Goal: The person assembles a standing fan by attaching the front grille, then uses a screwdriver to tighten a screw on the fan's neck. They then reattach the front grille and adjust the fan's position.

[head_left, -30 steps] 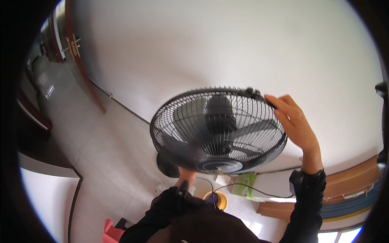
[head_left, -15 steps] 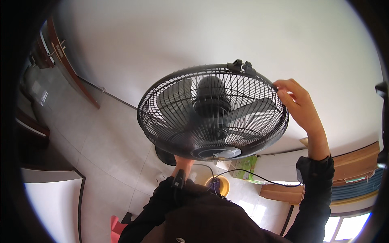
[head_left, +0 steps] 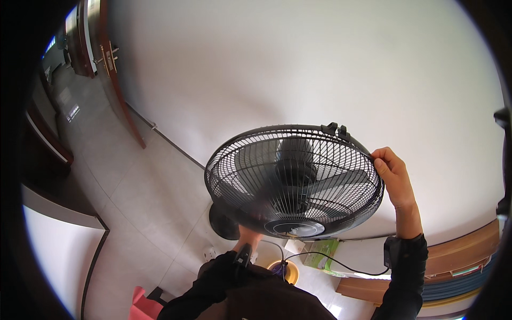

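A black fan (head_left: pixel 320 160) with a round wire cage fills the middle of the head view. Its front is tipped upward toward me, and its dark blades and motor show through the wires. At the right edge of the cage, my right hand (head_left: pixel 393 170) is closed on the rim, thumb and fingers pinching it. My left hand (head_left: pixel 249 236) reaches in beneath the near side of the cage. The cage hides its fingers, so what they grip does not show. A round black base (head_left: pixel 223 221) stands on the floor left of that hand.
A pale wall (head_left: pixel 320 64) rises behind the fan. On the floor are a yellow basin (head_left: pixel 290 273) and a green box (head_left: pixel 322 253), with a black cable (head_left: pixel 352 271) running past them. A brown door (head_left: pixel 114 85) stands at left, and a white panel (head_left: pixel 61 256) lies lower left.
The fan and both hands appear lower and a little farther right in the view, while more of the wall shows above. My right hand keeps its hold on the cage rim.
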A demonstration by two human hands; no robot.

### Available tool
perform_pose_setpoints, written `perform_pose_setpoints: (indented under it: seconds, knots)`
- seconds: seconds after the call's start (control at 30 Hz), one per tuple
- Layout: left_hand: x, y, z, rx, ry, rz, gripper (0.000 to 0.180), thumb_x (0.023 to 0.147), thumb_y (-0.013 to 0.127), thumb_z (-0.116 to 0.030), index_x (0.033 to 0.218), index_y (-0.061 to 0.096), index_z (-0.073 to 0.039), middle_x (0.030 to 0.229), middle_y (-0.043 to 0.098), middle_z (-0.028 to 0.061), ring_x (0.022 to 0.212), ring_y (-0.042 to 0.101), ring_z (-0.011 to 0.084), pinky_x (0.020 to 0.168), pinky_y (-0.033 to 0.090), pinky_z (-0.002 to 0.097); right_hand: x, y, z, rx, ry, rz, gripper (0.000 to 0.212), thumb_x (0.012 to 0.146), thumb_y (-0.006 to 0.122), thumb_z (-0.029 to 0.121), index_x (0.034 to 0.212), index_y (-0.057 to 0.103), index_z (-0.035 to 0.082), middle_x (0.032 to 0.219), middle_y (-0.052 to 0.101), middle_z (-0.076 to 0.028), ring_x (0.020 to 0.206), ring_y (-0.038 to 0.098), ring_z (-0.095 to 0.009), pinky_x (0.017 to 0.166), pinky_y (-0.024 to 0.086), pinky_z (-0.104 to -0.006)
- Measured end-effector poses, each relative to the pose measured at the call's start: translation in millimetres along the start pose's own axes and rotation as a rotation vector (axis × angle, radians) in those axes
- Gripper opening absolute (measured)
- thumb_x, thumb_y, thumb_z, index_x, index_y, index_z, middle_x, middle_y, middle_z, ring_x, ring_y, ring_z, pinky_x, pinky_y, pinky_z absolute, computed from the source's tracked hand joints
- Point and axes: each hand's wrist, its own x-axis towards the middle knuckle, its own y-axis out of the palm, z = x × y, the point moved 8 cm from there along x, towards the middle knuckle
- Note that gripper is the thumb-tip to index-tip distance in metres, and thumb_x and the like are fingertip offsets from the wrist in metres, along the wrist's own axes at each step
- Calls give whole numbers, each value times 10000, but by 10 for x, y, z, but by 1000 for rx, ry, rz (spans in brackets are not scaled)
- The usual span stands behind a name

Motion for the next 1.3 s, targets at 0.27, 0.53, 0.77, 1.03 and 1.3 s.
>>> perform_pose_setpoints:
  seconds: [0.27,0.53,0.77,1.03,1.3]
  knots:
    - [-106,211,-178,1045,405,140,402,1003,335,-345,1243,523,-83,1212,563,60,1137,511,223,977,407,384,76,55,198,121,64,151,174,922,590,145,1003,595,-9,872,570,12,812,488,-71,757,418,-222]
    - [-50,90,-283,1527,971,66,379,1003,328,-319,1230,532,-94,1181,574,68,1113,520,234,976,406,393,56,23,154,114,-6,7,134,888,638,94,979,606,-1,837,569,21,801,500,-59,726,422,-212]
    - [173,-223,20,62,75,92,339,966,398,-390,1104,546,-118,1042,570,49,996,538,238,888,436,395,-240,24,198,-123,-325,-356,152,922,563,30,1045,635,-23,979,573,-59,839,535,-112,729,434,-221]
    - [444,-396,305,-1042,-549,321,339,923,478,-471,961,561,-145,883,564,29,863,558,243,786,469,398,-284,223,269,-319,-408,-205,687,928,489,579,1198,474,-53,1075,572,-168,1005,558,-260,909,438,-364]
    - [539,-634,203,-214,77,-22,349,918,498,-490,1027,593,-173,952,571,52,907,556,269,809,478,436,-215,352,340,-372,-313,-188,998,691,642,774,1217,454,-53,1057,576,-168,1022,556,-270,945,432,-383]
